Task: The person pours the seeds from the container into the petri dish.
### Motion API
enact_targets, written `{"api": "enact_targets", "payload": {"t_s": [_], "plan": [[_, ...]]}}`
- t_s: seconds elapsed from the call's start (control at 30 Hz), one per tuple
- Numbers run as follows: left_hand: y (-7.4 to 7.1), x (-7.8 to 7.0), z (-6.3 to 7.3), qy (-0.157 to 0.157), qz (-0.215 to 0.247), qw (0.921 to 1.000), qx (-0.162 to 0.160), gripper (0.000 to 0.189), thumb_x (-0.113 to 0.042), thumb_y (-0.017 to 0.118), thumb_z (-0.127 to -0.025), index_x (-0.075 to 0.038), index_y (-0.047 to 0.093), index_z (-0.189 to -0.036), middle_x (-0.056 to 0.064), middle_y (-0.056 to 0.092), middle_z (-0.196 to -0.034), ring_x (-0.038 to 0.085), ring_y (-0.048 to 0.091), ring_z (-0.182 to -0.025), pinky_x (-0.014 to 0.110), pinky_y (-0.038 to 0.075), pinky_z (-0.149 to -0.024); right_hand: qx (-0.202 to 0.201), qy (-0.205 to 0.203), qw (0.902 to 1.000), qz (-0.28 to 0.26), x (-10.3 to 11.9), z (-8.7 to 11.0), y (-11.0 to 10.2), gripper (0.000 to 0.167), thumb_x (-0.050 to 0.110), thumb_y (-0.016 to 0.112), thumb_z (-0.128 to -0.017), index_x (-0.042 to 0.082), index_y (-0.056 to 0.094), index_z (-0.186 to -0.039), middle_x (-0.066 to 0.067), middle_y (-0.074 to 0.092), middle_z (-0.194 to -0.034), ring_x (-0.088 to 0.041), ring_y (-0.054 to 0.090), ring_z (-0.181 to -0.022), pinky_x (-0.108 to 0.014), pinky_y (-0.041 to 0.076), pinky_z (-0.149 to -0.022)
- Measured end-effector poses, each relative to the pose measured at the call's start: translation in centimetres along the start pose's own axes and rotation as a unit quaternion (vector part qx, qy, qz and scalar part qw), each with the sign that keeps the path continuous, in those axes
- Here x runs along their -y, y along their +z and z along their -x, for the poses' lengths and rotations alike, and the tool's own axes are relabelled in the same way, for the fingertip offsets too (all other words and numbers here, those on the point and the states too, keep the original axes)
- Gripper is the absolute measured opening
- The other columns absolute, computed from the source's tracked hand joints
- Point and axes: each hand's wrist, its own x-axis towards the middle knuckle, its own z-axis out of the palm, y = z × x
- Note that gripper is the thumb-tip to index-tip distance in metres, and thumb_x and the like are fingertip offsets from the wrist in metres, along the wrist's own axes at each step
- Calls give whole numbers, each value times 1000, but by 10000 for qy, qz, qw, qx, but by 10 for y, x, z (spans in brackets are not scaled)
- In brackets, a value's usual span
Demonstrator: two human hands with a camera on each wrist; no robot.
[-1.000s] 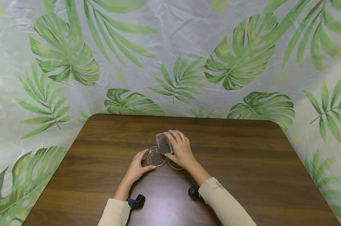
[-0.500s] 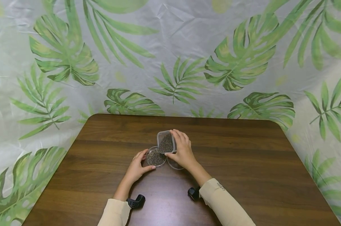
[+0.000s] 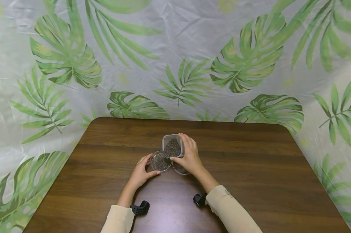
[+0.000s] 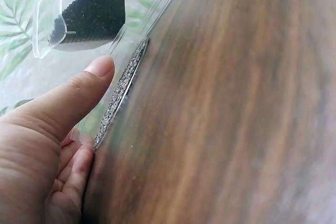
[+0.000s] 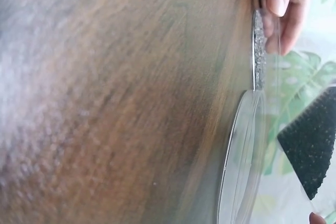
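Observation:
My right hand [image 3: 191,155] grips a clear square plastic container [image 3: 172,145] by its side, just above the table. Tilted to the left, the container has dark grains [image 4: 97,11] heaped against its lower wall. Its lower corner overlaps the rim of a round petri dish [image 3: 161,161], which has a layer of grey-brown grains spread across it. My left hand [image 3: 141,171] holds this dish at the rim, thumb at the near side and fingers at the left. Beside the dish, partly hidden under my right hand, lies a second clear round dish or lid [image 5: 239,166] with no grains showing in it.
Everything rests on a dark brown wooden table [image 3: 251,168]. Behind it hangs a pale cloth [image 3: 190,45] with green leaf prints. Black wrist cameras [image 3: 140,207] sit on both wrists, at the cuffs of beige sleeves.
The container has shifted slightly right and tipped back, so more of its inside and its grains face the head camera. The left hand and the dish have stayed in place.

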Motion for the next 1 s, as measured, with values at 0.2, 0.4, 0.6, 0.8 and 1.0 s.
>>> {"api": "enact_targets", "payload": {"t_s": [0.2,0.4,0.6,0.8,1.0], "plan": [[0,0,0,1,-24,10000,-11,82,-30,79,-66,0,41,-132,16,46,-126,30,51,-105,42,39,-90,-47,176,9995,-254,-1,1,-1,96,27,85,-58,12,32,-137,-4,34,-137,-32,27,-123,-48,22,-100],[1,1,1,-41,14,10000,1,83,-29,80,-65,-1,41,-133,15,45,-127,29,51,-106,42,39,-91,-103,273,9984,-477,-3,2,-2,97,28,85,-59,13,30,-138,-4,34,-137,-31,27,-123,-48,27,-98],[1,1,1,-16,69,10000,-28,82,-29,80,-66,0,41,-132,15,45,-126,29,51,-105,41,40,-90,-86,432,9962,-754,-4,4,-4,97,29,84,-60,10,30,-138,-4,33,-138,-28,26,-125,-48,27,-98],[1,1,1,4,59,10000,-42,81,-29,80,-66,0,42,-132,15,46,-126,30,51,-105,41,40,-90,-11,702,9932,-932,-6,5,-5,97,32,83,-61,13,29,-139,-4,34,-138,-28,25,-125,-49,29,-97],[1,1,1,18,43,10000,-57,81,-29,80,-66,-1,42,-131,16,46,-125,30,51,-105,42,40,-90,-44,873,9888,-1206,-8,7,-5,95,34,83,-60,18,30,-138,-12,39,-132,-25,32,-117,-50,34,-90]]}}
